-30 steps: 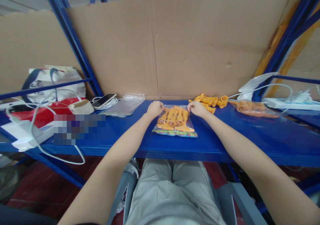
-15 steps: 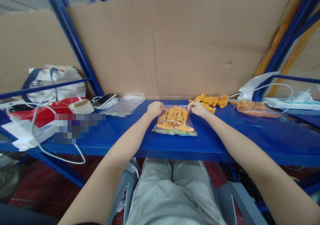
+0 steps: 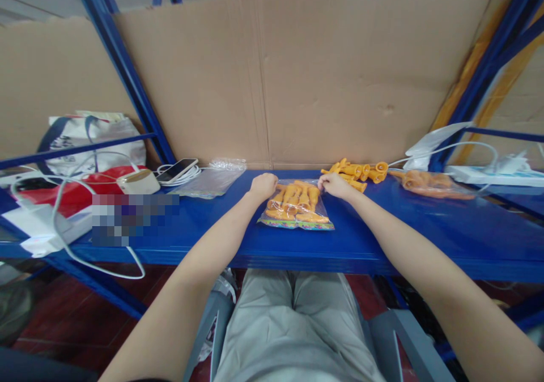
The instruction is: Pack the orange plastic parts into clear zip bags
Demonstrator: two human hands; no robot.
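Note:
A clear plastic bag [image 3: 296, 223] with a colourful strip along its near edge lies flat on the blue shelf. Inside it are several orange horn-shaped plastic pieces [image 3: 293, 196]. My left hand [image 3: 264, 186] is closed on the bag's far left corner, its fingertips partly hidden. At the far right corner, my right hand [image 3: 334, 185] pinches the bag's edge. Just behind the right hand, more loose orange pieces [image 3: 361, 170] lie in a pile against the cardboard.
Another filled clear bag [image 3: 433, 183] lies to the right. Flat clear bags [image 3: 208, 181], a phone [image 3: 178, 170] and white cables are at the left, near a white power adapter [image 3: 138, 182] and a cloth bag [image 3: 96, 138]. A cardboard panel [image 3: 318, 76] closes off the back.
Both hands keep their hold on the bag's far corners. The right hand and the bag have shifted very slightly to the left.

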